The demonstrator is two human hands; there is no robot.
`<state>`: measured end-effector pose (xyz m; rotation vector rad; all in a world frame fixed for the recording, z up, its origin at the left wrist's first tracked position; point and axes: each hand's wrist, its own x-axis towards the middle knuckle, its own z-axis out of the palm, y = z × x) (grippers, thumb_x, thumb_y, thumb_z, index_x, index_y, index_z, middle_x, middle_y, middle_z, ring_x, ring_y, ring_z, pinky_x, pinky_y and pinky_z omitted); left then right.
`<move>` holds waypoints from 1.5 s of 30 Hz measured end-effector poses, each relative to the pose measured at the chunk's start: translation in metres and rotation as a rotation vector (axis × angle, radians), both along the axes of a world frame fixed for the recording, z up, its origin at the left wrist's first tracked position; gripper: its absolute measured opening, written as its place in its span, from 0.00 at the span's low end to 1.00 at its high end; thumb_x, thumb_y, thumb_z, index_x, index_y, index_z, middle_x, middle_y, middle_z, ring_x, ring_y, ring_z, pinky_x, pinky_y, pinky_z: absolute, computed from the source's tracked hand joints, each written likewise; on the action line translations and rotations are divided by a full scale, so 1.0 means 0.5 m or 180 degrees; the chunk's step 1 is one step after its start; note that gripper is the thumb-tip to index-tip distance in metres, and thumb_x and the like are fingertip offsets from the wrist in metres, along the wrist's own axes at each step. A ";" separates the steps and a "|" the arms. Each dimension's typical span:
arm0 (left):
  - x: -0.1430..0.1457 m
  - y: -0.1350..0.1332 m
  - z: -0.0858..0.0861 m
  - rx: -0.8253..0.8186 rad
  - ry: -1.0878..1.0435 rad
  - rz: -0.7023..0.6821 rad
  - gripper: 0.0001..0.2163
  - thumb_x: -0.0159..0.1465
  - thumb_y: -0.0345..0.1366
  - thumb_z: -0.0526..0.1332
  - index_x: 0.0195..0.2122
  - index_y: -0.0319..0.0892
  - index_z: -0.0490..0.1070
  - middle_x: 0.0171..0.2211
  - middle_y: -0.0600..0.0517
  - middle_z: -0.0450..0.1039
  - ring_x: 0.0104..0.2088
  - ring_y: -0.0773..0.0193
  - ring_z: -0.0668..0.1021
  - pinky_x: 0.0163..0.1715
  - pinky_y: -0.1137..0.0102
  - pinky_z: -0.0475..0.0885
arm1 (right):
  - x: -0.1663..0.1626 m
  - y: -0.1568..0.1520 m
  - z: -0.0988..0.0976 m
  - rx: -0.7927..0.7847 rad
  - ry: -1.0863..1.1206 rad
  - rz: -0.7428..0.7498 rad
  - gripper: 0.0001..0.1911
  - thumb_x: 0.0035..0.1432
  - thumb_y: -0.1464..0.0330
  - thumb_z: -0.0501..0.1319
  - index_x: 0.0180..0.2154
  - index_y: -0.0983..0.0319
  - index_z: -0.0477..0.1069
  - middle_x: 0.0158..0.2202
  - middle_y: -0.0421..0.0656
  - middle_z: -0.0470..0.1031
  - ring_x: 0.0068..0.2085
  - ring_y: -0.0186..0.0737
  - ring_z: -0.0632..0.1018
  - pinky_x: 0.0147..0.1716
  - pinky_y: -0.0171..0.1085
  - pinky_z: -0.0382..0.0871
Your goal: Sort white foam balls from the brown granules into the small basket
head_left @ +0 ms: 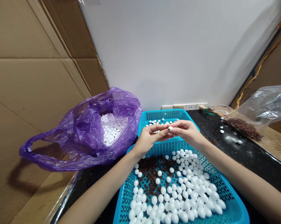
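My left hand [152,136] and my right hand [185,131] meet above the blue baskets. Between their fingertips they pinch one small white ball [170,128], roundish and glossy. Below them is the near blue plastic basket [233,202], holding many white balls [189,199] and a heap of dark brown crumbly bits [151,172] at its left. Partly behind my hands stands a second blue basket [163,112] with some white balls in it.
At left, a purple plastic bag [84,124] gapes open, full of white balls. Cardboard [25,87] lines the left side. On the right of the black countertop [215,138] lie several loose balls and a clear bag [266,104] near brown bits. A socket strip [185,107] runs behind.
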<state>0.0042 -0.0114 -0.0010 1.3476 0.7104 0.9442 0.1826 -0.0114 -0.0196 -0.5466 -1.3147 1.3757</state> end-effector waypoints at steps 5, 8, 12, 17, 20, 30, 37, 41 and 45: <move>-0.001 0.001 -0.002 -0.0002 -0.0021 -0.0028 0.11 0.55 0.38 0.66 0.38 0.44 0.77 0.35 0.50 0.79 0.35 0.63 0.80 0.40 0.67 0.75 | 0.001 -0.001 0.000 0.0060 0.0045 0.0047 0.05 0.49 0.67 0.70 0.31 0.56 0.79 0.30 0.39 0.78 0.31 0.35 0.78 0.33 0.35 0.74; -0.001 0.001 -0.001 -0.0052 -0.0146 -0.0139 0.10 0.55 0.37 0.66 0.38 0.45 0.77 0.34 0.51 0.79 0.35 0.64 0.80 0.41 0.67 0.74 | 0.001 -0.002 0.001 0.0052 0.0097 0.0099 0.04 0.50 0.67 0.70 0.32 0.55 0.79 0.30 0.39 0.78 0.32 0.36 0.79 0.34 0.35 0.75; -0.003 0.000 0.003 -0.0179 -0.0215 -0.0224 0.09 0.56 0.38 0.65 0.37 0.44 0.77 0.33 0.51 0.79 0.35 0.63 0.80 0.42 0.66 0.74 | 0.000 -0.003 0.002 -0.0021 0.0093 0.0034 0.05 0.48 0.66 0.71 0.31 0.55 0.79 0.31 0.39 0.78 0.32 0.37 0.79 0.35 0.37 0.75; -0.002 -0.003 0.009 -0.0216 -0.0187 -0.0107 0.10 0.53 0.37 0.67 0.36 0.43 0.77 0.33 0.50 0.80 0.35 0.61 0.80 0.40 0.66 0.74 | 0.000 -0.003 0.003 -0.0069 -0.0009 -0.0068 0.07 0.45 0.64 0.72 0.30 0.55 0.79 0.29 0.39 0.78 0.31 0.38 0.78 0.34 0.39 0.75; -0.002 -0.003 0.008 -0.0186 -0.0176 -0.0124 0.09 0.53 0.37 0.67 0.36 0.44 0.78 0.33 0.51 0.80 0.35 0.62 0.80 0.40 0.67 0.75 | 0.001 -0.002 0.001 -0.0017 -0.0032 -0.0068 0.07 0.46 0.64 0.72 0.30 0.55 0.79 0.30 0.39 0.78 0.31 0.37 0.78 0.33 0.37 0.75; -0.002 0.001 0.003 -0.0092 -0.0100 -0.0109 0.11 0.53 0.38 0.67 0.38 0.44 0.77 0.34 0.49 0.79 0.35 0.61 0.80 0.41 0.65 0.74 | 0.001 -0.001 0.000 -0.0033 -0.0033 -0.0055 0.07 0.46 0.64 0.71 0.31 0.55 0.79 0.30 0.39 0.78 0.32 0.38 0.78 0.35 0.39 0.75; -0.003 0.000 0.006 -0.0101 -0.0063 -0.0051 0.09 0.53 0.37 0.67 0.36 0.45 0.78 0.33 0.51 0.79 0.34 0.62 0.80 0.39 0.66 0.74 | -0.001 -0.003 0.004 -0.0072 -0.0021 -0.0053 0.07 0.45 0.63 0.72 0.30 0.55 0.79 0.30 0.39 0.78 0.31 0.38 0.78 0.34 0.38 0.75; -0.004 0.000 0.007 -0.0119 0.0031 -0.0010 0.10 0.52 0.37 0.67 0.37 0.44 0.77 0.34 0.49 0.79 0.36 0.60 0.80 0.39 0.65 0.74 | 0.001 -0.003 0.003 -0.0088 -0.0051 -0.0083 0.08 0.44 0.63 0.72 0.30 0.55 0.79 0.30 0.39 0.78 0.31 0.38 0.78 0.34 0.39 0.75; -0.005 0.000 0.008 -0.0161 0.0041 0.0021 0.11 0.51 0.37 0.67 0.36 0.44 0.77 0.33 0.50 0.80 0.36 0.59 0.80 0.37 0.66 0.74 | 0.002 -0.001 -0.003 -0.0009 -0.0102 -0.0046 0.07 0.46 0.64 0.71 0.31 0.55 0.79 0.30 0.39 0.78 0.32 0.39 0.78 0.34 0.39 0.75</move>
